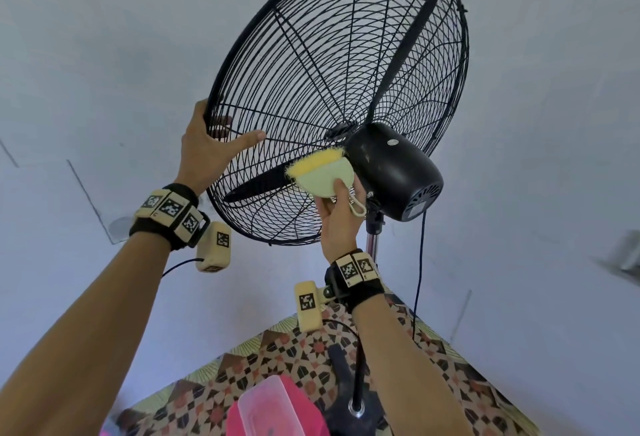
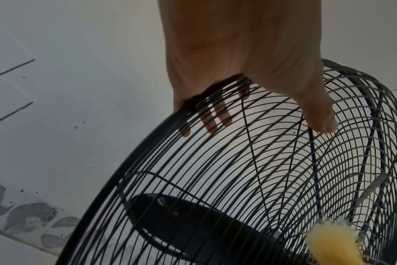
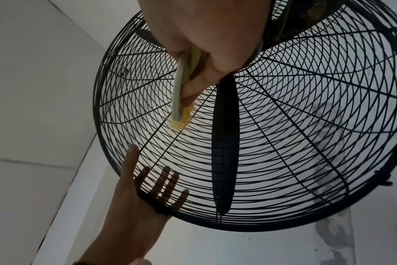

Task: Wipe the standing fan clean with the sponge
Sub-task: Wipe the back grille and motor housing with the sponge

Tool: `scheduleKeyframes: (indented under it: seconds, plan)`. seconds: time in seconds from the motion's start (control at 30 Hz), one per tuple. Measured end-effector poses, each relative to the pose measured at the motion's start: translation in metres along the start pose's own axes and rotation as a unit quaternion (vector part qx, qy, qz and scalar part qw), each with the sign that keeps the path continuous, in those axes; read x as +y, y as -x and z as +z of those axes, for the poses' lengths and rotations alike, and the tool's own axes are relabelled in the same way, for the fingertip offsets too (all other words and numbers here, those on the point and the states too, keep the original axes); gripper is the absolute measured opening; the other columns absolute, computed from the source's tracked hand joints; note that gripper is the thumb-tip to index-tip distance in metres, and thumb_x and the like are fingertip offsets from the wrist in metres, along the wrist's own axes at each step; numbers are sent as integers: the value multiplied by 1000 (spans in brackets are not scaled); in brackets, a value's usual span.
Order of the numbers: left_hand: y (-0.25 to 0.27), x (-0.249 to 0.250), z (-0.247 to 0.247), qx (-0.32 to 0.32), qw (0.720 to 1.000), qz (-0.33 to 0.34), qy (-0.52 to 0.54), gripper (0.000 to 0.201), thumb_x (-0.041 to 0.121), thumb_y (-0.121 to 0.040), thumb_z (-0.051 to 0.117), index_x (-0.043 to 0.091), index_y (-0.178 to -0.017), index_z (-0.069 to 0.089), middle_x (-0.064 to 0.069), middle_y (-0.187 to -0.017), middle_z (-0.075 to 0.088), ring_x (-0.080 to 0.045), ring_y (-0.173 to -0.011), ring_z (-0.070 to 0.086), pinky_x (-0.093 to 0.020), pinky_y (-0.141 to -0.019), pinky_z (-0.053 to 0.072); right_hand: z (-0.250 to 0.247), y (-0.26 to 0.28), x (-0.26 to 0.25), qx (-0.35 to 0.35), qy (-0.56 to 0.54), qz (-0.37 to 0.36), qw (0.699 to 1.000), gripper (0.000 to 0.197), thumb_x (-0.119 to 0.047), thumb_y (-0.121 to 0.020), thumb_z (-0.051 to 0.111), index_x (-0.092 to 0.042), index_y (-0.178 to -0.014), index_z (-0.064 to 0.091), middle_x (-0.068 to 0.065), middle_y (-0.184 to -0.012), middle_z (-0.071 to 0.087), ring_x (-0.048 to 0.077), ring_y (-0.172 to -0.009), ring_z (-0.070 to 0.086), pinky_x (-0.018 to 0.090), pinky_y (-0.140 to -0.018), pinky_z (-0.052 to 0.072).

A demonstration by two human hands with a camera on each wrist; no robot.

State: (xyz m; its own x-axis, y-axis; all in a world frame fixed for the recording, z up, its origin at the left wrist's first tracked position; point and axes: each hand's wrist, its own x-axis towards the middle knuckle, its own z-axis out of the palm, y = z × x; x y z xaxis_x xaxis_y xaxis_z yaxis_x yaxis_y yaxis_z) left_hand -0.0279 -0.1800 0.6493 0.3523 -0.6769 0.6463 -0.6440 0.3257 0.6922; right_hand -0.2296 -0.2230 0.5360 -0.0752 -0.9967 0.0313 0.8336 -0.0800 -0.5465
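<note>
Two hands work at the fan (image 1: 346,96): left hand (image 1: 204,148) clasps its rim, right hand (image 1: 337,221) pinches the sponge (image 1: 320,172) against its grille beside the motor.

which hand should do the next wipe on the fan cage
Right. The right hand already grips the sponge with its yellow side against the fan cage near the motor housing. The left hand holds the cage rim, steadying it.

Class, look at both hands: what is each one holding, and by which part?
The right hand pinches the sponge by its lower pale-green edge. The left hand grips the fan guard at its outer rim.
</note>
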Motion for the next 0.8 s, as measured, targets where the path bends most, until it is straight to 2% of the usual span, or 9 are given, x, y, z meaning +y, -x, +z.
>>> scheduleKeyframes:
  seconds: [0.1,0.23,0.3,0.43,0.53,0.6,0.7,0.8]
  plan:
    - [1,0,0,-4,1000,1,7,94,68,-67,87,29,-142,46,10,-123,64,-7,-115,61,-24,-94,48,-2,1,12,23,28,-11,999,44,-11,-100,63,-24,-141,53,12,-132,63,33,-117,66,34,-77,61]
    - [0,1,0,-3,1000,7,7,92,66,-69,87,29,-143,45,12,-123,63,-6,-115,60,-16,-90,44,-18,6,22,72,113,-21,991,46,-6,-97,65,-21,-140,57,16,-131,60,36,-119,61,34,-68,64]
    - [0,0,1,-3,1000,10,9,94,67,-69,87,29,-144,45,11,-124,63,-7,-115,61,-19,-92,45,-20,5,14,67,147,-49,986,47,-4,-97,65,-18,-141,56,13,-127,61,33,-116,62,33,-65,63]
    - [1,-6,1,-4,1000,17,16,97,69,-68,86,28,-145,44,11,-126,63,-9,-116,61,-28,-98,48,-4,-3,-3,49,231,-151,960,42,-6,-95,65,-20,-134,59,11,-122,62,13,-94,67,30,-58,61]
    - [0,-7,0,-9,999,20,27,98,70,-68,85,28,-146,43,10,-129,62,-9,-118,59,-28,-101,47,9,0,1,59,276,-186,941,42,-13,-93,66,-29,-130,55,11,-124,61,22,-101,68,39,-63,64]
    - [0,-9,-1,-7,999,22,36,98,71,-68,85,29,-146,44,12,-129,62,-8,-119,59,-30,-103,48,5,7,8,46,255,-162,952,42,-7,-96,65,-21,-134,54,11,-122,61,17,-99,67,35,-63,64]
    - [1,-13,0,5,999,30,45,96,74,-67,84,29,-143,46,15,-121,63,-4,-111,61,-31,-101,51,-7,12,7,13,264,-103,959,36,-2,-94,67,-15,-127,60,10,-113,65,27,-102,68,32,-62,63]
    - [3,-13,4,9,998,44,46,96,75,-68,83,29,-143,46,14,-121,64,-3,-108,62,-32,-98,53,-4,5,-2,51,230,-104,966,37,-1,-92,69,-13,-126,61,18,-123,64,33,-108,68,32,-62,62]
